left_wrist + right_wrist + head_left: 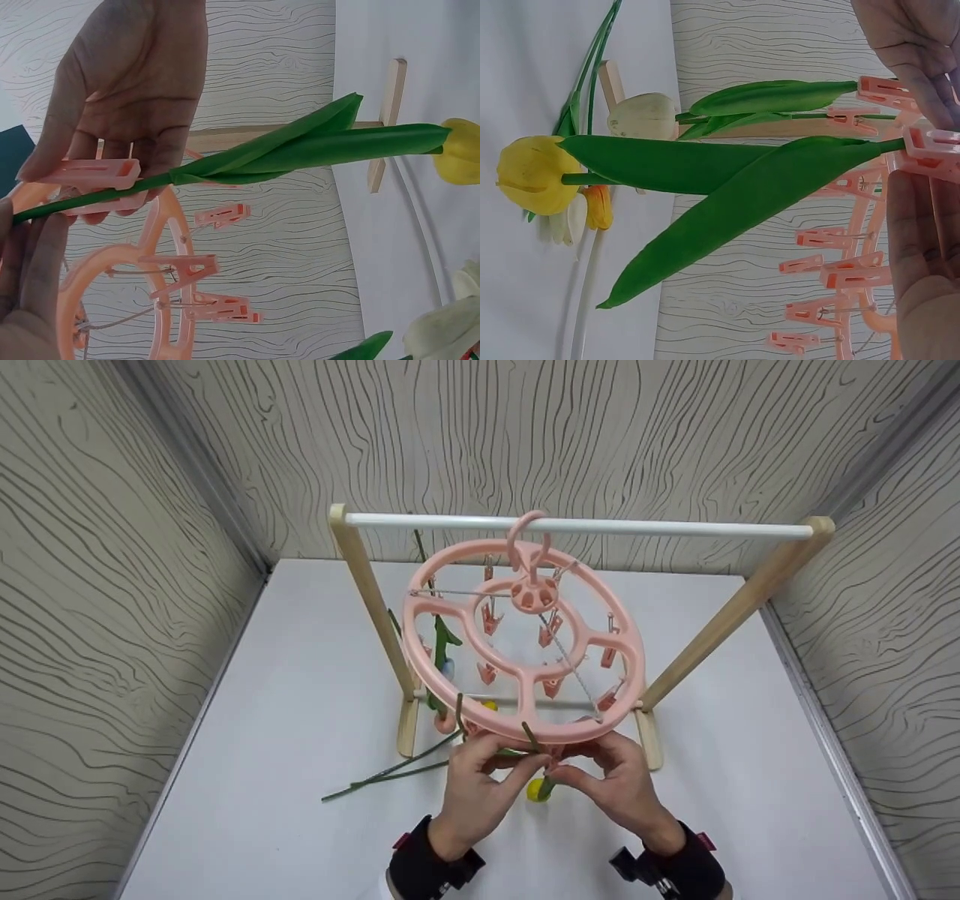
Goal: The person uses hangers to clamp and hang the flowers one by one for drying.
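The left hand [471, 787] pinches the green stem of the yellow tulip [535, 790] under the pink clip hanger's [525, 637] near rim. The flower hangs head-down between both hands. The right hand [616, 780] pinches a clip [930, 150] on that stem.

Two bare hands, no gloves or rings: left hand [472, 787], right hand [615, 780]. Each wrist carries a black wrap-style band with a black clip-like mount on the inner side (camera rigs, presumably) and a small pink tab at the outer edge. No sleeves visible past the bands.
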The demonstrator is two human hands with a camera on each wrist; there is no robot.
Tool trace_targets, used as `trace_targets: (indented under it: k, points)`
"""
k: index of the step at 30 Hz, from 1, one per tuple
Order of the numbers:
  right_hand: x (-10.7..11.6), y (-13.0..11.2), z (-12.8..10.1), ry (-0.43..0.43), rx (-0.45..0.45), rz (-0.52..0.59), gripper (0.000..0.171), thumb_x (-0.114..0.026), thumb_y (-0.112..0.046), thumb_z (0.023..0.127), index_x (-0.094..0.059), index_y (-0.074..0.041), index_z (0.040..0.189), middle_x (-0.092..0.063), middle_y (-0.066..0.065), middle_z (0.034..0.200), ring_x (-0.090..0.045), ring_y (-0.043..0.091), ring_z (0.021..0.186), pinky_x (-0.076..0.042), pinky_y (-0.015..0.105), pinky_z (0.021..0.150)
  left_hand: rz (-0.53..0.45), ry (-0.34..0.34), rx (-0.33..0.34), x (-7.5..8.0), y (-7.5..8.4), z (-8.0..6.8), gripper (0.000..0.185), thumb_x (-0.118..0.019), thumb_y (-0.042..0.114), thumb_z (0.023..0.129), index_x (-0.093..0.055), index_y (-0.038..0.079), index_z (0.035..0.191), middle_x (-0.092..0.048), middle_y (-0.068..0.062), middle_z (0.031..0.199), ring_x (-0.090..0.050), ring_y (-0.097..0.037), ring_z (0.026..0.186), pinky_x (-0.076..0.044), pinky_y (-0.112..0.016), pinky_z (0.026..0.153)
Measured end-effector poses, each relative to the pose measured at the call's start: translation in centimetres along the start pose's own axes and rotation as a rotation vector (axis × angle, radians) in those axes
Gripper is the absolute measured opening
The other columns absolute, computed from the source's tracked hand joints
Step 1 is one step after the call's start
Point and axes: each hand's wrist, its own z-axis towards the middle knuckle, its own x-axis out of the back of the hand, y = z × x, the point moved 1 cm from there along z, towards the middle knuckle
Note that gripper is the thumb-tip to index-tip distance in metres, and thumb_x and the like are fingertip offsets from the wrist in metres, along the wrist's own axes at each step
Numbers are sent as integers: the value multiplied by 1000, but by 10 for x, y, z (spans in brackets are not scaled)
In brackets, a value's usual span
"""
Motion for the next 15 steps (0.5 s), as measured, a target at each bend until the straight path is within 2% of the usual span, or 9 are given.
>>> trace_targets:
  k: [8, 15]
  points:
    - [3, 2, -1, 13, -48, -29, 39, -79, 5, 94, -69, 2, 131, -77, -8, 115, -76, 14, 100, -63, 19, 95, -3, -9, 40, 0, 0, -1, 21, -79, 0, 96, -76, -2, 117, -77, -21, 113, -79, -17, 107, -70, -35, 81]
    - [8, 9, -1, 22, -39, -42, 39, -80, 8, 93, -68, 4, 130, -76, -7, 113, -75, 14, 99, -64, 20, 94, -17, -24, 64, 1, -2, -4, 22, -79, 1, 97, -75, -2, 118, -77, -23, 117, -79, -17, 111, -69, -34, 83]
